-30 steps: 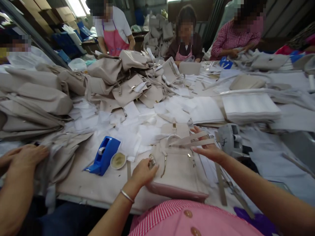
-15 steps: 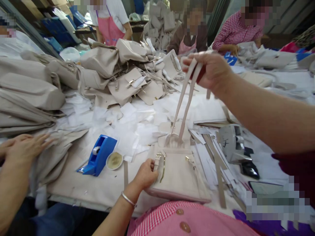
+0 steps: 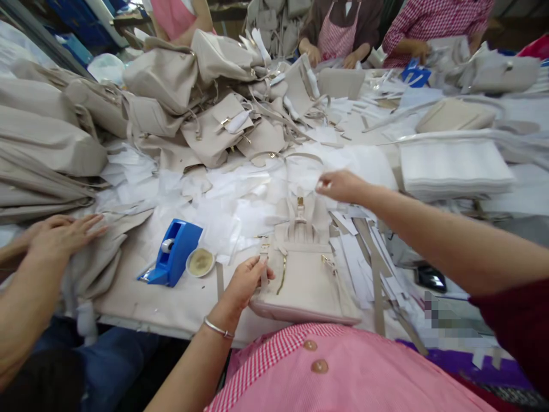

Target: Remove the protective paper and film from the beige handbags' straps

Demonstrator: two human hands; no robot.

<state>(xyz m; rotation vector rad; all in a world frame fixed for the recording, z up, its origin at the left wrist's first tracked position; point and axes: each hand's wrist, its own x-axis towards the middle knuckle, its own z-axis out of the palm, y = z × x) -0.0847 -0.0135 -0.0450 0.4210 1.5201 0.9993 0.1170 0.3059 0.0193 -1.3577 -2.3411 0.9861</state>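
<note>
A cream backpack [image 3: 306, 286] with gold zips lies on the table right in front of me. At its left side my left hand [image 3: 249, 278] has its fingers closed around a buckled side strap [image 3: 264, 254]. Just beyond the bag's top right, my right hand [image 3: 341, 186] is held with curled fingers pressed together; whether a small thing is in them I cannot make out. A gold buckle [image 3: 300, 201] shows on the flap, folded out away from me. Past it, a thin strap [image 3: 303, 154] lies curved over white sheets.
A blue tape dispenser [image 3: 175, 252] and a small round dish [image 3: 200, 262] stand left of the bag. Beige bags [image 3: 163, 74] are heaped behind. Paper strips [image 3: 355, 263] and a white stack [image 3: 457, 169] lie right. A co-worker's hands [image 3: 60, 237] rest on fabric at left; other people work opposite.
My right hand has come down and left from above the table, and the long straps it held up now lie down beyond the bag. My left hand stays at the side strap.
</note>
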